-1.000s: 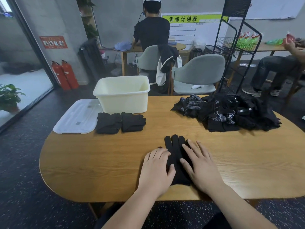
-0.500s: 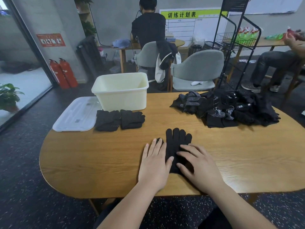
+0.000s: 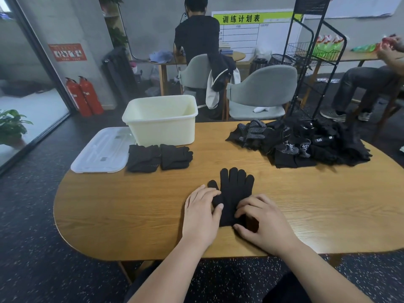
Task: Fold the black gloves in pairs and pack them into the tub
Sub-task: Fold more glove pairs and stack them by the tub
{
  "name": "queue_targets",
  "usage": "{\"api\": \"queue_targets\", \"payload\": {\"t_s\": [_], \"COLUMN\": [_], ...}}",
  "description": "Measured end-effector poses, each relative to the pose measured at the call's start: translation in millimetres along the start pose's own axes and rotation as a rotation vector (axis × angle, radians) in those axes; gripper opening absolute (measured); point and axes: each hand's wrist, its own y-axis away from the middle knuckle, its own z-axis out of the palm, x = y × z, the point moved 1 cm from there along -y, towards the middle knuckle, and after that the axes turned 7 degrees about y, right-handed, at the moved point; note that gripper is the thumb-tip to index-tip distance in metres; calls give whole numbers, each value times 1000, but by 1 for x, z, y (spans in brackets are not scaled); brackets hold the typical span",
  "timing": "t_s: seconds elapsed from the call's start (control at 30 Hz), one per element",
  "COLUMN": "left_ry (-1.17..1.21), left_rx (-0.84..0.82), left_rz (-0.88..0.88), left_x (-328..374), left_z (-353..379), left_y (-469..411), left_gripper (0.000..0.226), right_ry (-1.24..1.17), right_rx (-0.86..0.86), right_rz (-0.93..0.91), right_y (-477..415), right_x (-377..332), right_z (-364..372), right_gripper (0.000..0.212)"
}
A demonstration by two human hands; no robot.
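A black glove pair (image 3: 235, 189) lies flat near the table's front middle, fingers pointing away from me. My left hand (image 3: 202, 212) pinches its left edge by the thumb part. My right hand (image 3: 264, 224) curls its fingers on the cuff end at the right. Two folded black glove pairs (image 3: 158, 157) lie side by side in front of the cream tub (image 3: 161, 125), which looks empty. A heap of loose black gloves (image 3: 306, 143) covers the table's far right.
The tub's translucent lid (image 3: 101, 149) lies at the table's (image 3: 131, 215) far left corner. Grey chairs (image 3: 260, 92) and a black wire rack (image 3: 314, 62) stand behind the table. One person stands at the back, another sits at the right.
Both hands went from lying flat on the glove to curling their fingers at its lower part. They slid toward me, uncovering more of the glove's fingers.
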Motion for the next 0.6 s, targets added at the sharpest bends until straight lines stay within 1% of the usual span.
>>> {"api": "queue_targets", "payload": {"t_s": [0.17, 0.3, 0.33, 0.4, 0.5, 0.53, 0.6], "left_ry": [31, 15, 6, -4, 12, 19, 40], "left_rx": [12, -45, -65, -90, -79, -69, -48], "left_rz": [3, 34, 43, 62, 77, 72, 36], "left_x": [0, 2, 4, 6, 4, 2, 0], "left_z": [0, -2, -3, -3, -1, -1, 0], "left_y": [1, 3, 3, 3, 1, 1, 2], "left_gripper": [30, 51, 53, 48, 30, 27, 25], "right_ry": [29, -22, -49, -94, -136, -158, -223], "right_rx": [54, 123, 148, 168, 165, 161, 125], "right_rz": [-4, 111, 138, 168, 173, 182, 223], "right_y": [1, 2, 2, 2, 2, 3, 4], "right_x": [1, 2, 2, 2, 1, 0, -1], "right_z": [3, 0, -1, -4, -8, -11, -14], "right_gripper": [15, 15, 16, 18, 20, 24, 40]}}
